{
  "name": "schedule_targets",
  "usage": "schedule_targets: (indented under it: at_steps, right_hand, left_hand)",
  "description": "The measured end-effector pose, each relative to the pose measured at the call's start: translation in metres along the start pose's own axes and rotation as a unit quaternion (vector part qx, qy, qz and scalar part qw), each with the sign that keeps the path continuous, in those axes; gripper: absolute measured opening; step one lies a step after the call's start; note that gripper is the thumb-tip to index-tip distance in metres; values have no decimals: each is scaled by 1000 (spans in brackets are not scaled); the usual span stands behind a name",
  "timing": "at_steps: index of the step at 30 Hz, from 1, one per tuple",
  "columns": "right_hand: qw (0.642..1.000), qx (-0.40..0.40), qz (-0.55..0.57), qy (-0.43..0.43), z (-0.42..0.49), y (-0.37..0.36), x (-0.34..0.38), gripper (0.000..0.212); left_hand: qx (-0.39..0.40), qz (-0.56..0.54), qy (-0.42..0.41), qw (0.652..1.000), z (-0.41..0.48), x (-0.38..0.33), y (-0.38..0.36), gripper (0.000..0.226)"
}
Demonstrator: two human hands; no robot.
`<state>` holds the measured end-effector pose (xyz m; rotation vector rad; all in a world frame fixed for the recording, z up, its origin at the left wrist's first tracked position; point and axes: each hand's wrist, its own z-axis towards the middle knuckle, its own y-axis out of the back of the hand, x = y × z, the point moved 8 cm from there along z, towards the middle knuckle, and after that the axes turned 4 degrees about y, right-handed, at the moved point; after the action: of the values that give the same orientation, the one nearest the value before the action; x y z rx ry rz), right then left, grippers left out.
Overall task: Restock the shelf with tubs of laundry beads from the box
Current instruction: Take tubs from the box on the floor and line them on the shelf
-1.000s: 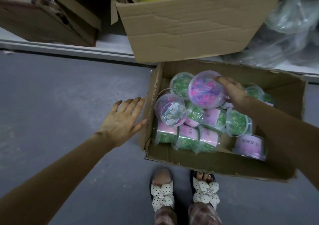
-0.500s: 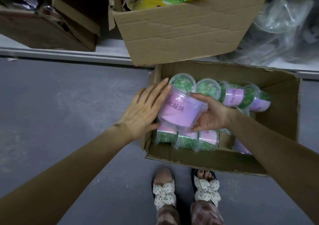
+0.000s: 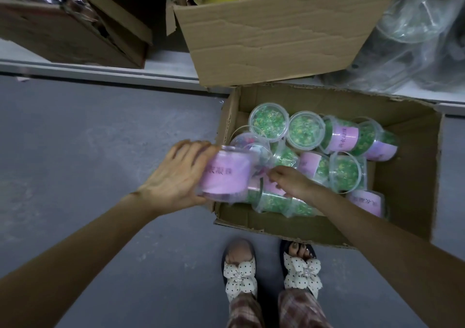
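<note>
- The floor [image 3: 100, 151] carries the open box [image 3: 407, 176], which sits tight against the edge of the bottom shelf [image 3: 163, 67], just ahead of the person's feet.
- On that shelf an upper carton [image 3: 276, 33] overhangs the box's far-left corner. By my judgement, a tub lifted straight up from that corner could knock against its underside.
- Inside the box the loose tubs [image 3: 305, 134] lie jumbled, some lid-up along the far wall, others on their sides toward the near wall and the right corner. Pulling one from underneath may set the rest rolling.
- The held tub [image 3: 226, 176], pink-labelled, lies tilted on its side above the box's left wall, partly out over the floor.
- The left hand [image 3: 173, 176] wraps its fingers round that tub from the outer side. It takes smooth clear plastic side-on, so the tub could slip. A drop here would land on the floor or the box's edge and might pop the lid.
- The right hand [image 3: 289, 184] is down among the tubs near the middle of the box, fingers curled. I cannot tell whether it pinches a tub or only touches one.
</note>
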<state>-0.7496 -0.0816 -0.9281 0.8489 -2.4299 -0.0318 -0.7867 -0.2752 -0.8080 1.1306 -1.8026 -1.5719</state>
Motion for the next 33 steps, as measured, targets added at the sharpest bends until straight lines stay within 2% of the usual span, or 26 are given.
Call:
schedule_targets:
  at_steps: [2,4,6,8,11,14,19,21,23,25,27,30,32,33]
  right_hand:
    - [985,-63,-135,87,0,6,12,34]
    - [942,-129,-263,162,-5,6,28,41]
    - [918,-200,-273,208,-9,8,43,44]
    - [919,-218,-250,213,0,12,54,51]
    - [940,-123,-257,186,33,11,62,75]
    - [923,-38,-340,177,50,7,65,72]
    - [888,-54,-380,253,33,-3,64,74]
    - [871,-28,-414,264,28,-16,58,83]
    - [854,13,-453,253,29,-30,49,79]
    - [870,13,-431,239,30,-33,46,66]
    - [898,-21,-379,224,29,-28,44,65]
    - [909,-42,-362,204,20,-27,37,92]
    - [934,-60,-308,173,12,-20,30,113]
    - [948,-75,-269,156,6,-13,27,117]
  left_hand:
    - [-14,-1,63,998,-7,23,7,111]
    - [-21,7,99,995,-12,40,8,109]
    - [-19,24,123,992,-16,54,5,108]
    - [-17,35,137,990,-19,64,1,106]
    - [-24,47,145,988,-22,71,-6,105]
    - [-31,52,145,988,-28,73,-11,102]
    - [-18,51,135,989,-42,71,-23,101]
    - [-13,52,133,990,-46,70,-26,101]
    - [-11,50,134,990,-48,69,-27,100]
    - [-13,47,134,990,-47,69,-27,101]
    - [-14,46,134,990,-46,68,-27,101]
    - [-18,46,133,990,-43,63,-27,100]
    - [-18,49,130,990,-43,61,-25,99]
    - [-17,52,127,990,-43,59,-22,99]
